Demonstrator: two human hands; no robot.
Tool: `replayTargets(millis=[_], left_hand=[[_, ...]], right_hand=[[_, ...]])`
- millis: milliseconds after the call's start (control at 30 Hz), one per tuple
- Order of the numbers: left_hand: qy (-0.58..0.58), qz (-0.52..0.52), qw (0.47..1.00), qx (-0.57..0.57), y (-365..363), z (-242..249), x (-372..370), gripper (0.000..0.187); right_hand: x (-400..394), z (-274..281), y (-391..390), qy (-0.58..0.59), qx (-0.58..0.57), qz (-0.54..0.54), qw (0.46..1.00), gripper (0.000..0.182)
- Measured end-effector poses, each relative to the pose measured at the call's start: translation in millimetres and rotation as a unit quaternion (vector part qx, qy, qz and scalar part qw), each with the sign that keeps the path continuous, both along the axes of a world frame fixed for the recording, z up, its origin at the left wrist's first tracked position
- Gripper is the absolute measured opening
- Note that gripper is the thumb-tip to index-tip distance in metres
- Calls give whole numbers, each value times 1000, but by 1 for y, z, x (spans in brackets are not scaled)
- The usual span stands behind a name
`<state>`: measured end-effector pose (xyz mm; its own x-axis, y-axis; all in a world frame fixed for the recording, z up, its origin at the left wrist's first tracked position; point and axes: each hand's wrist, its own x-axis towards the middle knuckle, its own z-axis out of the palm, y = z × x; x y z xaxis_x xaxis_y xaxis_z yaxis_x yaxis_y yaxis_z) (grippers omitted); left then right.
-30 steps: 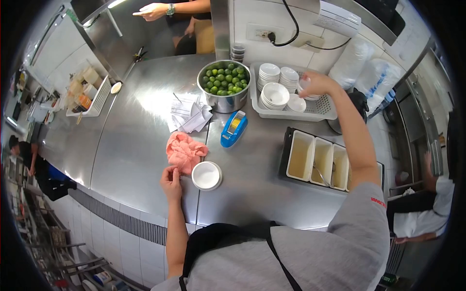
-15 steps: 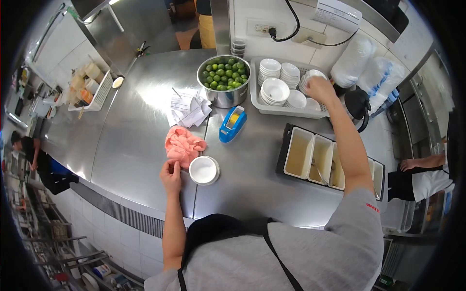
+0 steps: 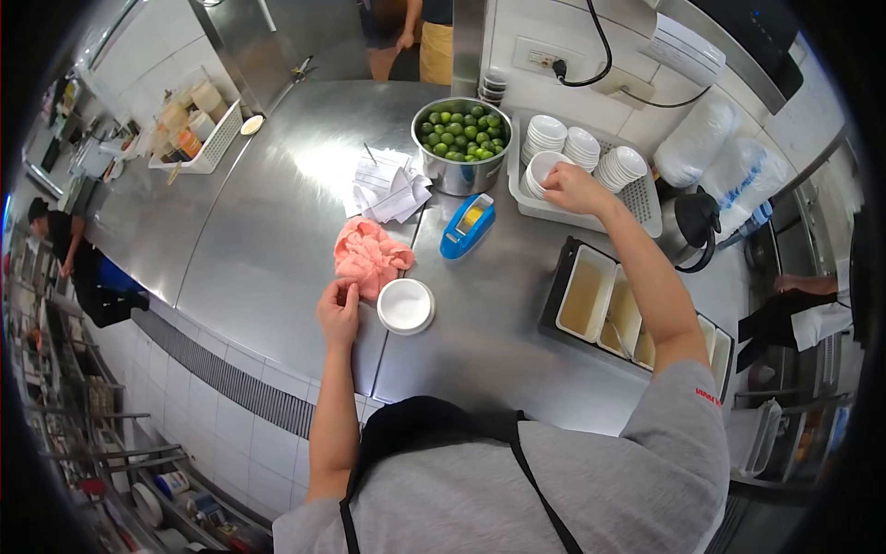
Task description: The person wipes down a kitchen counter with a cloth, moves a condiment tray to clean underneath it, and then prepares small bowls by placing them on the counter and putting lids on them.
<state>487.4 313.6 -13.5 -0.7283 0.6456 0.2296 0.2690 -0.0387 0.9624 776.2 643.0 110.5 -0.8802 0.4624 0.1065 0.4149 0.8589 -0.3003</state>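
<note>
My right hand reaches over the grey crate. Its thumb and fingers are closed on the rim of a small white bowl at the front left stack. My left hand is closed in a pinch at the lower edge of a crumpled pink cloth; whether cloth is between the fingertips cannot be made out. Just right of it, white bowls sit on the steel counter, nested or stacked. More stacks of white bowls stand in the crate, partly hidden by my right hand.
A steel pot of green limes stands behind a blue tape dispenser and loose papers. At right, a black holder carries sauce containers, one with a spoon, under my right forearm. A jug stands beyond. Other people stand around.
My right hand has moved left and nearer, from the back right stack to the front left bowls. My left hand stays by the cloth. The whole view has shifted slightly.
</note>
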Motion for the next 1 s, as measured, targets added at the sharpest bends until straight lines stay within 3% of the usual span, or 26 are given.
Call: replayTargets(millis=[33, 100, 233, 300, 367, 400, 433, 467, 500, 600, 667, 700, 800, 867, 1000], left_hand=[[7, 0, 1000, -6, 0, 0, -1, 8], [13, 4, 1000, -13, -2, -1, -2, 8], [5, 5, 1000, 1, 0, -4, -2, 8], [6, 11, 1000, 6, 0, -4, -3, 8], [-16, -7, 1000, 1, -2, -2, -7, 8], [-12, 6, 1000, 13, -3, 1, -12, 8], [-91, -39, 995, 14, -7, 3, -16, 8], [-169, -86, 982, 17, -9, 5, -19, 8], [-164, -78, 983, 30, -10, 8, -21, 8], [-230, -122, 965, -1, -15, 12, -27, 9], [-223, -121, 967, 30, -12, 11, -23, 10], [-223, -118, 967, 39, -12, 9, -22, 10], [-127, -132, 983, 2, -12, 3, -20, 10], [-27, -117, 992, -29, -11, 1, -15, 10], [6, -77, 997, -19, -10, 4, -13, 10]], right_hand=[[-2, 3, -4, 0, 0, 4, 1000, 18], [-4, 8, -14, 41, -104, -140, 984, 13], [-3, 9, -17, 79, -89, -160, 980, 12], [-12, 29, -43, 161, -17, -149, 975, 12], [-37, 54, -101, 199, -171, -129, 956, 10], [-51, 53, -133, 214, -199, -60, 955, 6], [-60, 53, -171, 150, -268, -9, 952, 12], [-70, 49, -209, 96, -273, 129, 949, 21], [-73, 37, -244, 110, -279, 302, 905, 44], [-96, 18, -253, 26, -273, 370, 888, 58], [-112, 2, -223, 28, -97, 231, 968, 79], [-114, -7, -221, -25, -68, 202, 977, 89], [-122, -19, -234, -79, 32, 169, 982, 91], [-129, -32, -235, -85, 8, 156, 984, 86], [-129, -37, -255, -107, -18, 94, 990, 77]])
